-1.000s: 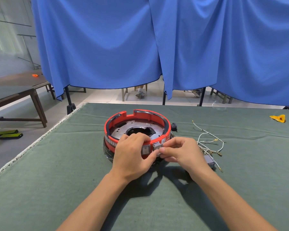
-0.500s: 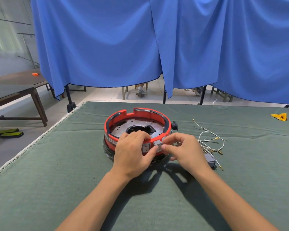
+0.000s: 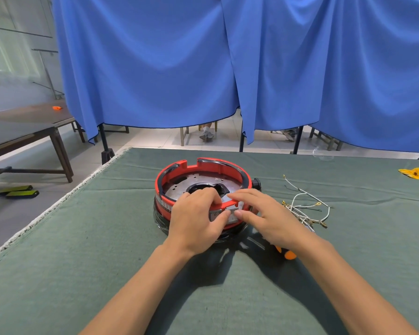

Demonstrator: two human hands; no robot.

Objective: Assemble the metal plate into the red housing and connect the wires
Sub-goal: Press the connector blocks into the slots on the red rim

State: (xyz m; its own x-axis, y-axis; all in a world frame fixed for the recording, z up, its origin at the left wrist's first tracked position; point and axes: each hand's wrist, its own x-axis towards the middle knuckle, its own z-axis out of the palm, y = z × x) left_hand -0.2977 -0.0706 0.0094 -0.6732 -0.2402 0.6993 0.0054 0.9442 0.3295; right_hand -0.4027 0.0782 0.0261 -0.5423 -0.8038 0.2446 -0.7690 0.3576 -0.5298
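A round red housing [image 3: 203,166] stands on the green cloth at the table's middle, with a perforated metal plate [image 3: 194,183] lying inside it. My left hand [image 3: 196,221] grips the housing's near rim, fingers curled over the top and thumb on the front wall. My right hand [image 3: 264,216] reaches over the rim from the right, fingers stretched inward and thumb pressing a small grey switch block [image 3: 231,210] set in the front wall. A bundle of white wires [image 3: 305,206] with metal terminals lies to the right of the housing.
An orange-and-black object [image 3: 286,253] pokes out from under my right forearm. A small yellow piece [image 3: 411,172] lies at the far right of the cloth. A black knob [image 3: 256,183] sticks out of the housing's right side. Blue curtains hang behind the table; a dark table stands at left.
My right hand has stopped pinching the grey block and now lies spread over the rim with its thumb on the block. The left hand keeps its grip on the rim.
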